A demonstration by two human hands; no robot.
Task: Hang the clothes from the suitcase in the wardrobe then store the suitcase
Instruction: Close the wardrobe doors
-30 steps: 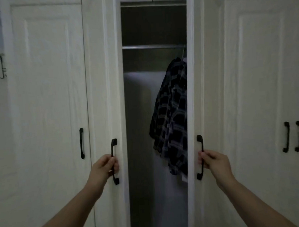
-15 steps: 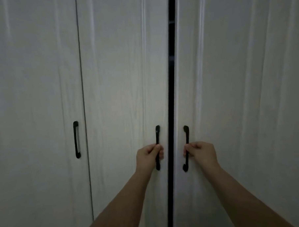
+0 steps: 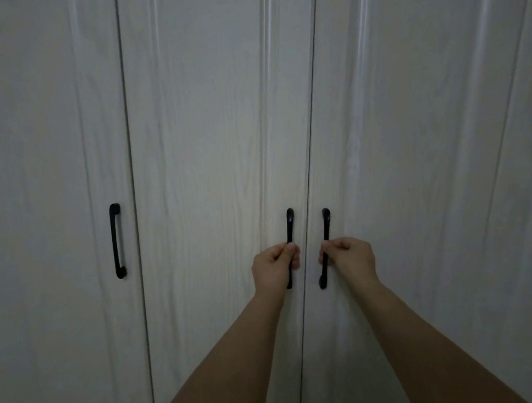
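Two white wardrobe doors point(image 3: 219, 142) met at a thin seam — left hand point(image 3: 273, 266) curled round the left black handle point(image 3: 289, 227), right hand point(image 3: 349, 258) round the right handle point(image 3: 325, 226) — best pressed flush evenly, then released; suitcase out of sight.

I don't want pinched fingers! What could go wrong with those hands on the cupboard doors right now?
The left hand and right hand each hold a black handle, left handle and right handle, right beside the thin seam where the doors meet. A fingertip straying into that seam might get pinched. A hard push could also bang the doors. The room is dim, so small things are easy to miss.
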